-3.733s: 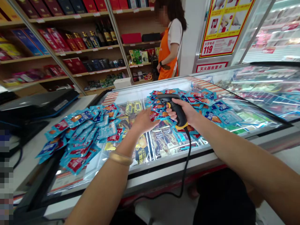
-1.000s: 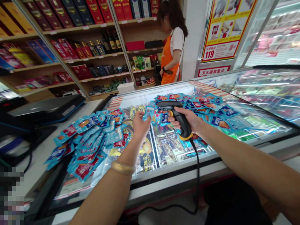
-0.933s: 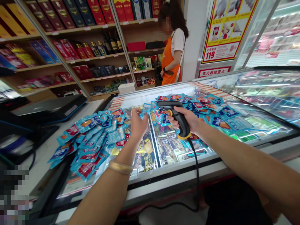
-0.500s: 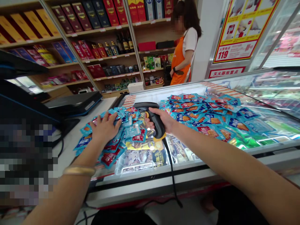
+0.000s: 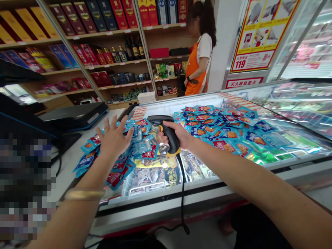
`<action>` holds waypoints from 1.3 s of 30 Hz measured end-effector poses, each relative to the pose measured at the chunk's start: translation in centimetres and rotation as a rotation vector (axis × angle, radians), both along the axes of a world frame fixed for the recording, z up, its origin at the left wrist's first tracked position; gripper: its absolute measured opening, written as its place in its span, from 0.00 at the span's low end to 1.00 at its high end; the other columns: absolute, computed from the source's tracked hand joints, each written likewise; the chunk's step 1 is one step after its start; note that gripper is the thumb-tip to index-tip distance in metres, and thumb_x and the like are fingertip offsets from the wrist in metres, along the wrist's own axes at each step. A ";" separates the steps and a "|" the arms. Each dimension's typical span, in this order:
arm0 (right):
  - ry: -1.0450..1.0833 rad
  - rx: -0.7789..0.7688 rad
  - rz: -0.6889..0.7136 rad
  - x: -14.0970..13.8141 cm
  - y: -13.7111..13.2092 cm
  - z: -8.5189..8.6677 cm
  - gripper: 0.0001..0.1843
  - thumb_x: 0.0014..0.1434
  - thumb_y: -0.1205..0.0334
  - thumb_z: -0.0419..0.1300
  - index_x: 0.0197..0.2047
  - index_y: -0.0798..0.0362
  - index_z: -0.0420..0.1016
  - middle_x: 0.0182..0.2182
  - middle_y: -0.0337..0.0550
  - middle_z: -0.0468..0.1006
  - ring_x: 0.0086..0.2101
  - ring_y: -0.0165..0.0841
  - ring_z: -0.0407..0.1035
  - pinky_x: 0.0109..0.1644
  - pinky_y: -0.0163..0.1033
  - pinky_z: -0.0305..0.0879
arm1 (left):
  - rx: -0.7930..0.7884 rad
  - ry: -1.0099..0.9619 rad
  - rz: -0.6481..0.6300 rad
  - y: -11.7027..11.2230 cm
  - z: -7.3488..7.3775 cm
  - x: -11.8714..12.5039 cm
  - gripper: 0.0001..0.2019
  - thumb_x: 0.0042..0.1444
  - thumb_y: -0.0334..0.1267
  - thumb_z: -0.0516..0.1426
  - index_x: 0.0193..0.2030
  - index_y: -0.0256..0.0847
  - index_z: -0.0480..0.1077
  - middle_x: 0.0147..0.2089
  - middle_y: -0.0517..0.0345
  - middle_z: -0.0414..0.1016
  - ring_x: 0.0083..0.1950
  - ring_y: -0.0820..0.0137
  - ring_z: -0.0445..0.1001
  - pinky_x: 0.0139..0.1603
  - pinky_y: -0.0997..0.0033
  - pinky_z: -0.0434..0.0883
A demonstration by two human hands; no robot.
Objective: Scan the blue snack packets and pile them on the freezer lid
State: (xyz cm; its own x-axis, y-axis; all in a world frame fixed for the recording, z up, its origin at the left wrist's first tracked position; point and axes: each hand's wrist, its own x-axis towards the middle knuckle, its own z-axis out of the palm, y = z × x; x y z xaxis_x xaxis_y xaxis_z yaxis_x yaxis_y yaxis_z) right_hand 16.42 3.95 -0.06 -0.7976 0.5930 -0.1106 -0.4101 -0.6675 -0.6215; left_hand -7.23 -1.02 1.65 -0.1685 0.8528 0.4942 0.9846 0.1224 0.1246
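My right hand is wrapped round the grip of a black and yellow barcode scanner. The scanner's head points left, and its cable hangs down over the front edge of a glass-topped freezer. With fingers spread, my left hand is over the left pile of small blue and red snack packets and holds nothing. Whether its palm touches the packets I cannot tell. A larger pile of the same packets lies on the glass to the right of the scanner.
Packaged frozen goods show through the glass. At the left are a dark device on a white counter and a black monitor-like unit. Behind the freezer, a person in an orange apron stands by shelves of boxes and bottles.
My left hand has risen a little off the packets, its fingers more stretched and spread. My right hand still holds the scanner. The whole view has shifted slightly.
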 end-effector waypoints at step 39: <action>-0.185 0.186 -0.357 18.2 1.3 -1.4 0.10 0.59 0.56 0.61 0.37 0.54 0.68 0.24 0.38 0.68 0.20 0.25 0.57 0.22 0.30 0.59 | -0.282 -0.073 -0.717 3.6 -3.5 19.0 0.14 0.62 0.40 0.53 0.51 0.40 0.74 0.50 0.46 0.75 0.48 0.62 0.75 0.51 0.60 0.72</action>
State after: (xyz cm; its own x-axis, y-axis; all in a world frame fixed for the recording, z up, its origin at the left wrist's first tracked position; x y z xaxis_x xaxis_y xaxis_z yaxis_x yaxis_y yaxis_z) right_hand 34.62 5.24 -1.45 -0.5160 0.8510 -0.0976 -0.4654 -0.3741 -0.8022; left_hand 11.75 2.57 -1.83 0.4482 0.8580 0.2508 0.8258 -0.5048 0.2515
